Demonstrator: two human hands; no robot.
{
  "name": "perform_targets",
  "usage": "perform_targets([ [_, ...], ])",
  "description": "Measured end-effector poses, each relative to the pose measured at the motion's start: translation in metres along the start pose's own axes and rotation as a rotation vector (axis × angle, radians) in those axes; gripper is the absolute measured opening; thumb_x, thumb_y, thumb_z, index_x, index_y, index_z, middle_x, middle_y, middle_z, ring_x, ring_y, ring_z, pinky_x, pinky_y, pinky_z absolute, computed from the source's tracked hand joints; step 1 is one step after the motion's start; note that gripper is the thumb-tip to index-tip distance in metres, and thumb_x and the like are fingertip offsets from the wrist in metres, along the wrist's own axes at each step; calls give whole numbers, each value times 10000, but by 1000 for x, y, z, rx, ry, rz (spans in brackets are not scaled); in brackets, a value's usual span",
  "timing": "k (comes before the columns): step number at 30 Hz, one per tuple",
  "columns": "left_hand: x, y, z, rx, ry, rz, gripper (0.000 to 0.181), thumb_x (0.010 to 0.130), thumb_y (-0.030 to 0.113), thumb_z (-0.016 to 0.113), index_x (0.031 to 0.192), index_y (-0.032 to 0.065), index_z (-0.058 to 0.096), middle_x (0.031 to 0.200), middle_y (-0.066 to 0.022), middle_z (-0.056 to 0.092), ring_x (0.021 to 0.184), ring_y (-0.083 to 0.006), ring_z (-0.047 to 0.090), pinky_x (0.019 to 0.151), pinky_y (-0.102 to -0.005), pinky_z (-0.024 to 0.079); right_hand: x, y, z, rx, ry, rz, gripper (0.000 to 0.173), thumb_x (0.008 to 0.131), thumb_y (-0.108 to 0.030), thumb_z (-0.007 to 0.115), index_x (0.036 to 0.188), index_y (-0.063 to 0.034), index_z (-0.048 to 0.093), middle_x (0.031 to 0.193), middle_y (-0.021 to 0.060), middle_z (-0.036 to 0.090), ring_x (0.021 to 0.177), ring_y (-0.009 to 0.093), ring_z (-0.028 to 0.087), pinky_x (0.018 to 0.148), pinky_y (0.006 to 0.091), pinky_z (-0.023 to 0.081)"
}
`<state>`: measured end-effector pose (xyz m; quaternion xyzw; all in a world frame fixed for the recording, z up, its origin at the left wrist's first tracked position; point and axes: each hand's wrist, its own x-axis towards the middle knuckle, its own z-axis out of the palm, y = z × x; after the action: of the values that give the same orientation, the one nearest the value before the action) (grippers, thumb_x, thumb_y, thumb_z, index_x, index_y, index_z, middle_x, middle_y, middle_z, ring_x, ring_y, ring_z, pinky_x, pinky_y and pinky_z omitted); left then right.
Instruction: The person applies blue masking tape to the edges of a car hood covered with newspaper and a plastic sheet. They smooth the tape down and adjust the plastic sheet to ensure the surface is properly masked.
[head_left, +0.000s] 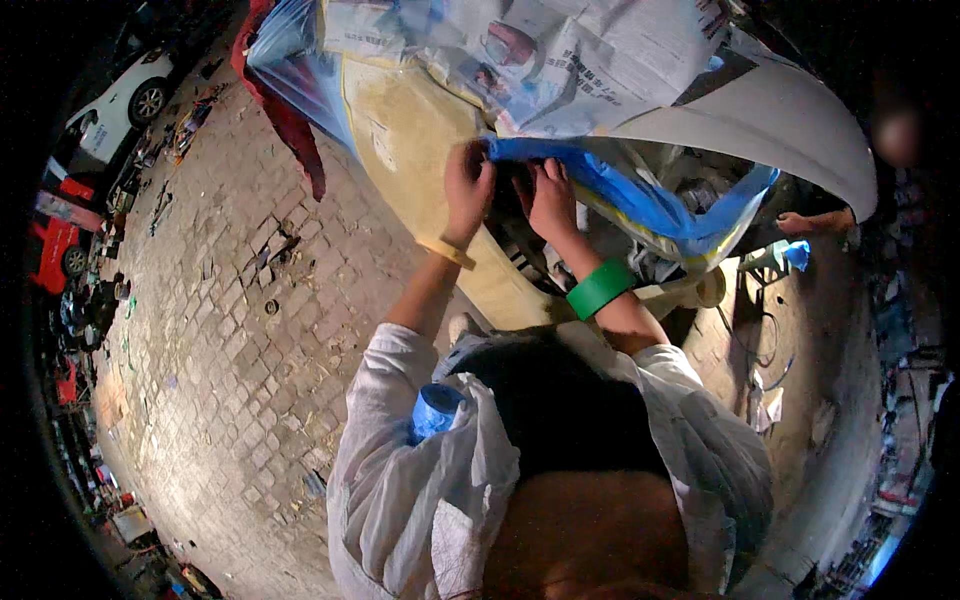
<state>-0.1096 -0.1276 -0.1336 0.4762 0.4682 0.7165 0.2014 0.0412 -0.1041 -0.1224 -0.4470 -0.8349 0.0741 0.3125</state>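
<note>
My left hand (469, 187) has its fingers curled at the near end of a blue masking strip (622, 184). This strip runs along the edge of a car's engine bay. My right hand (553, 202) touches the strip's lower edge with its fingertips; whether it grips is hidden in shadow. A ring of yellowish tape (448, 253) circles my left wrist, and a wide green tape roll (600, 289) sits around my right wrist. Below my hands is a beige-primed fender (409, 142). Printed newspaper (555, 60) and clear plastic film (296, 71) cover the body above it.
A pale hood panel (795, 112) overhangs at the right, with another person's hand (817, 222) below it. A dark red strip (289, 124) hangs at the left over brick paving (247, 337). A blue roll (436, 411) rests against my shirt. A white car (120, 112) stands far left.
</note>
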Motion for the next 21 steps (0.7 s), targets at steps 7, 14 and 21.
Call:
perform_targets([
  [7, -28, 16, -6, 183, 170, -163, 160, 876, 111, 590, 982, -7, 575, 883, -111, 575, 803, -211, 564, 746, -307, 458, -7, -11, 1, -47, -137, 102, 247, 807, -100, 605, 998, 55, 587, 1271, 288, 421, 1212, 475, 381, 1031, 480, 328],
  [14, 9, 19, 14, 524, 78, 143, 474, 724, 266, 759, 1082, 20, 568, 1042, -171, 551, 983, -365, 489, 864, -415, 402, -27, 47, 77, 400, -59, 491, 617, 889, -152, 512, 1417, 33, 251, 1451, 248, 270, 1330, 394, 292, 1103, 440, 276],
  [21, -10, 26, 17, 896, -178, 345, 441, 712, 198, 656, 1120, 51, 578, 1058, -140, 550, 975, -346, 487, 834, -440, 388, -30, 40, 60, -255, 27, 18, 605, 817, -274, 550, 1331, 0, 384, 1322, 243, 410, 1203, 402, 402, 1035, 462, 329],
])
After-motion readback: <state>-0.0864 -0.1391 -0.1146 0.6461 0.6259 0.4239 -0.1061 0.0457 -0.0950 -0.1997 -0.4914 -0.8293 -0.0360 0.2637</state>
